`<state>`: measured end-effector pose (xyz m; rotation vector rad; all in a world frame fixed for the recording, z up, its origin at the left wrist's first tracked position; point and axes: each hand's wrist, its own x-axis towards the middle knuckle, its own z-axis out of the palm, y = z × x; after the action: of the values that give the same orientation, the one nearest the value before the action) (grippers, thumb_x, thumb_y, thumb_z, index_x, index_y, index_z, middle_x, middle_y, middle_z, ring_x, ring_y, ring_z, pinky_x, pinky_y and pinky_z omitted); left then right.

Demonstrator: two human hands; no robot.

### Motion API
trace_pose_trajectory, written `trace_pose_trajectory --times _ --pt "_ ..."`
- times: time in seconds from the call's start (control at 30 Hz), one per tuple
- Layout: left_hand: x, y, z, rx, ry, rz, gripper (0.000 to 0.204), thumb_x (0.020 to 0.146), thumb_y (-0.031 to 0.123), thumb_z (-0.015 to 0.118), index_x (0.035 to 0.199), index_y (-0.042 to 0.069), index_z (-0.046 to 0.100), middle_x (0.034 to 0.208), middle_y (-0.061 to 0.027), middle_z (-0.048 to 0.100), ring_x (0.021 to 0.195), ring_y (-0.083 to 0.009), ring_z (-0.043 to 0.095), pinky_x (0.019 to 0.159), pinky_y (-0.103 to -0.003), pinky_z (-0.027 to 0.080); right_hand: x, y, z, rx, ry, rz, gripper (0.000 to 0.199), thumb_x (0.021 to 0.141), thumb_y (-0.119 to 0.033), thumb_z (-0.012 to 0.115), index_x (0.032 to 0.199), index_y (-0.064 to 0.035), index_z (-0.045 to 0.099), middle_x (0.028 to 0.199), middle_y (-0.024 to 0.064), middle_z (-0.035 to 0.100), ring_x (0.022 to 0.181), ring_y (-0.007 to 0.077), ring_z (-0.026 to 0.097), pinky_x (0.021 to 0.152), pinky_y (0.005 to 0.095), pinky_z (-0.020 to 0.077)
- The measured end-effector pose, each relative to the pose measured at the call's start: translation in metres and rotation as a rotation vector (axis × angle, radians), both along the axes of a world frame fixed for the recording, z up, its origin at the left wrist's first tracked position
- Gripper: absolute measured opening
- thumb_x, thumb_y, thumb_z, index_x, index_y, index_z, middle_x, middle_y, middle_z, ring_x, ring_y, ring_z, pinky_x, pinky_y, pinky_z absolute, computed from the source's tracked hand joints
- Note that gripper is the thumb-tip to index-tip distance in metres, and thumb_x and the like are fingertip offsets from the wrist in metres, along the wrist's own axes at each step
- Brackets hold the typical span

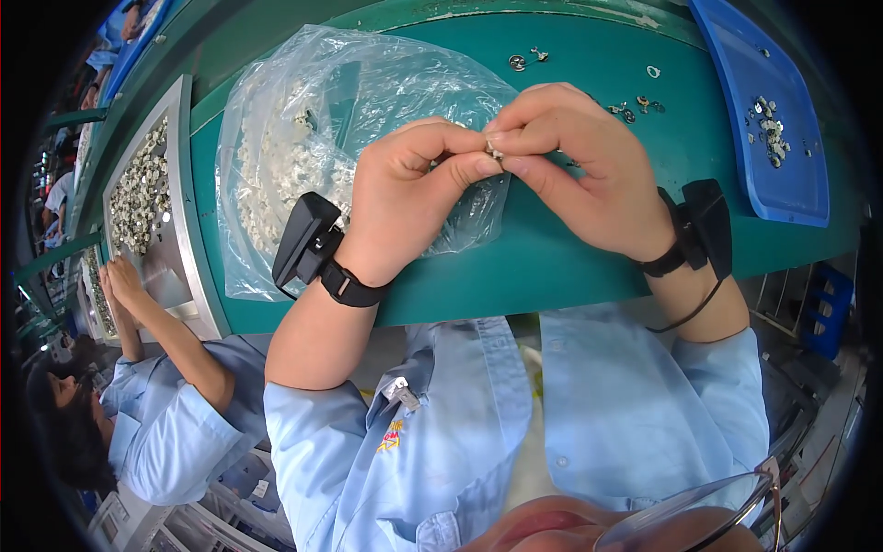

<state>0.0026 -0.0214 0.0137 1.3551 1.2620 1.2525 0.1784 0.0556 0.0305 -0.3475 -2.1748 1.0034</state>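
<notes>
My left hand [409, 189] and my right hand [589, 166] meet over the green table, thumbs and index fingers pinched together. Between the fingertips sits a small pale part [495, 147], mostly covered, so its kind does not show. Both hands are closed on it. Behind and left of my left hand lies a clear plastic bag [368, 83] holding many small white parts [267, 198]. Beyond my right hand several small metal pieces [628, 112] lie loose on the table, with a few more metal pieces [518, 62] farther back and a small ring [653, 71].
A blue tray [736, 83] with small parts stands at the right. To the left, a metal-rimmed tray [207, 285] holds a heap of parts, where a co-worker's hands [124, 281] reach in. The green table [552, 267] ends just before my body.
</notes>
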Motion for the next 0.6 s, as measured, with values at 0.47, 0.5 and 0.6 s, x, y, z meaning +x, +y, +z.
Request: trace_pose_trajectory --times 0.47,0.5,0.6 --pt "0.013 -0.006 -0.001 0.236 0.082 0.23 0.01 0.076 0.003 0.065 0.086 0.002 0.065 0.087 -0.0075 0.065 0.076 -0.0153 0.062 0.067 -0.025 0.048 -0.003 -0.003 -0.001 0.289 0.02 -0.107 0.021 0.071 0.005 0.064 0.089 -0.0055 0.061 0.096 0.0069 0.059 0.088 0.0232 0.055 0.076 0.0315 0.0438" --pt "0.012 -0.006 -0.001 0.25 0.111 0.223 0.01 0.076 0.003 0.065 0.086 0.002 0.065 0.087 -0.008 0.065 0.076 -0.0161 0.062 0.066 -0.025 0.048 -0.004 -0.003 -0.001 0.289 0.019 -0.105 0.021 0.071 0.005 0.064 0.089 -0.0055 0.061 0.096 0.0069 0.059 0.088 0.0232 0.055 0.076 0.0315 0.0438" --pt "0.01 -0.006 0.001 0.277 0.169 0.21 0.01 0.076 0.003 0.065 0.087 0.003 0.065 0.087 -0.0091 0.065 0.075 -0.0178 0.062 0.066 -0.026 0.048 -0.004 -0.003 0.0 0.332 0.0 -0.077 0.022 0.07 0.004 0.065 0.089 -0.0055 0.061 0.096 0.0074 0.057 0.088 0.024 0.054 0.077 0.0323 0.0429"
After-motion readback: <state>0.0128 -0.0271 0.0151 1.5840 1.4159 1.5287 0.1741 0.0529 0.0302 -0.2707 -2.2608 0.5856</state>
